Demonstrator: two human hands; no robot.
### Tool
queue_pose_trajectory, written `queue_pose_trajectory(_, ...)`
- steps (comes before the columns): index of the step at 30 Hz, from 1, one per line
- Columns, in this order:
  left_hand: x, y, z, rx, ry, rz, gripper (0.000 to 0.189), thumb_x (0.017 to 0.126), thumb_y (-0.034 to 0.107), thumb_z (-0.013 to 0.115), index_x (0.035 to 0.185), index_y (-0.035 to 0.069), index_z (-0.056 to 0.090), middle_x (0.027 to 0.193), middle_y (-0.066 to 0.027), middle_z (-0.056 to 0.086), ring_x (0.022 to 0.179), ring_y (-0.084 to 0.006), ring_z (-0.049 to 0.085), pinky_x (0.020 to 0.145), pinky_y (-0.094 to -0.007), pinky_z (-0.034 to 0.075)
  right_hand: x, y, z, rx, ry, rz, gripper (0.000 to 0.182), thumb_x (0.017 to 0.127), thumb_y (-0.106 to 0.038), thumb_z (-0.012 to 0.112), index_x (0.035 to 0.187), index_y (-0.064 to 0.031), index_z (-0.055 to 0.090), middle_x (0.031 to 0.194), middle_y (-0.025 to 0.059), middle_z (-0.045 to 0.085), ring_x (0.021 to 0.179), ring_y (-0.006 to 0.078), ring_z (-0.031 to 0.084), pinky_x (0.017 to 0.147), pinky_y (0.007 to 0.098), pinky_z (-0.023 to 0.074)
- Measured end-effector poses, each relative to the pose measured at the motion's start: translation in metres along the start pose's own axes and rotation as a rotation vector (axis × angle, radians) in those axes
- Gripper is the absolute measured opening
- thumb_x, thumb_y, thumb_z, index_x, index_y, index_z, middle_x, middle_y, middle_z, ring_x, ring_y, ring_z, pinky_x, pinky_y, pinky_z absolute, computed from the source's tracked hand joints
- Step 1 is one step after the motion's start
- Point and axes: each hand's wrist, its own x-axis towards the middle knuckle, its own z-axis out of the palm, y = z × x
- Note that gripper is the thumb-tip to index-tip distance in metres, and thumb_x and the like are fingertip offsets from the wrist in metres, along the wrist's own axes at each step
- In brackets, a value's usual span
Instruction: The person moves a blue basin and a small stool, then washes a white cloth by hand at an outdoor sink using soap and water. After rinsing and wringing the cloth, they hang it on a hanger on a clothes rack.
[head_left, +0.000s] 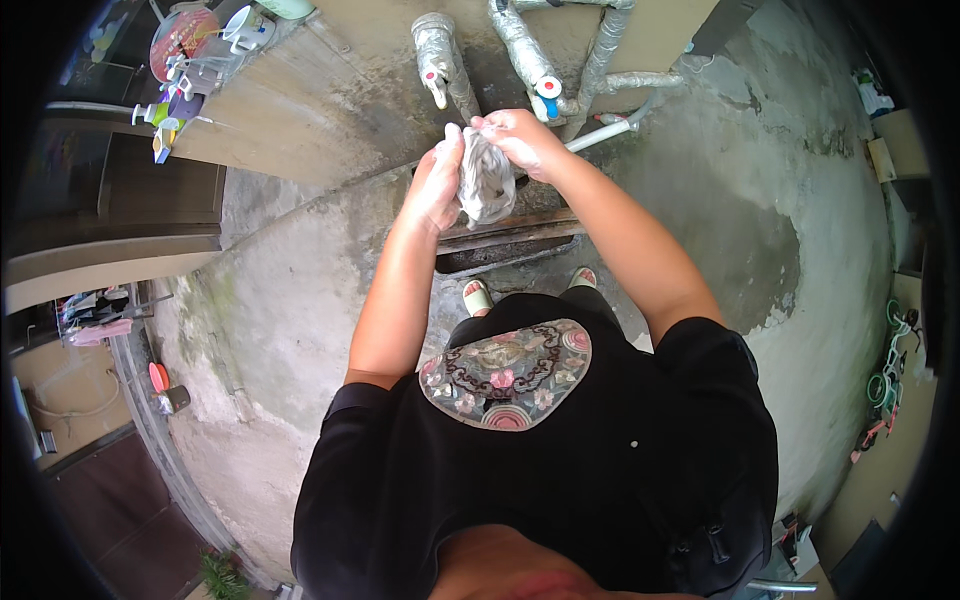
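Observation:
A wet, greyish-white cloth (486, 184) hangs bunched between my two hands in front of my body. My left hand (439, 184) grips its left side, thumb up along the edge and white suds on the skin. On the other side my right hand (521, 142) pinches the top of the cloth, also lathered. Just beyond the hands is a tap with a red dot (435, 79), its pipe wrapped in silver foil. A second tap with a blue part (549, 97) stands to its right. Beneath the cloth, a wooden plank (510, 229) crosses a dark floor basin (502, 256).
A ledge at upper left holds a white mug (247, 30), bottles and a red basin (184, 41). White pipe (604, 136) runs right of the taps. Concrete floor (300, 300) surrounds my light-green sandals (477, 298). A small bicycle (889, 360) stands at far right.

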Motion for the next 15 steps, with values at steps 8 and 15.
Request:
queue_pose_trajectory(8,0.038,0.011,-0.053,1.003,-0.056,0.114,0.021,0.076,0.021,0.069,0.076,0.001,0.062,0.067,-0.0062,0.060,0.061,-0.0136,0.055,0.057,-0.0305,0.045,-0.006,0.028,0.014,0.170,-0.509,0.313,0.027,0.087,-0.023,0.061,0.107,-0.0039,0.060,0.092,0.0022,0.063,0.081,0.0108,0.059,0.072,0.0279,0.0485)
queue_pose_trajectory(15,0.034,-0.042,-0.086,0.599,0.148,-0.125,0.064,0.089,0.059,0.043,0.069,0.001,0.062,0.066,-0.0089,0.063,0.059,-0.0153,0.060,0.057,-0.0269,0.048,-0.026,0.053,0.015,0.894,-0.312,0.435,0.041,0.095,-0.039,0.044,0.115,-0.0052,0.055,0.093,0.0069,0.064,0.080,0.0180,0.062,0.072,0.0317,0.0519)
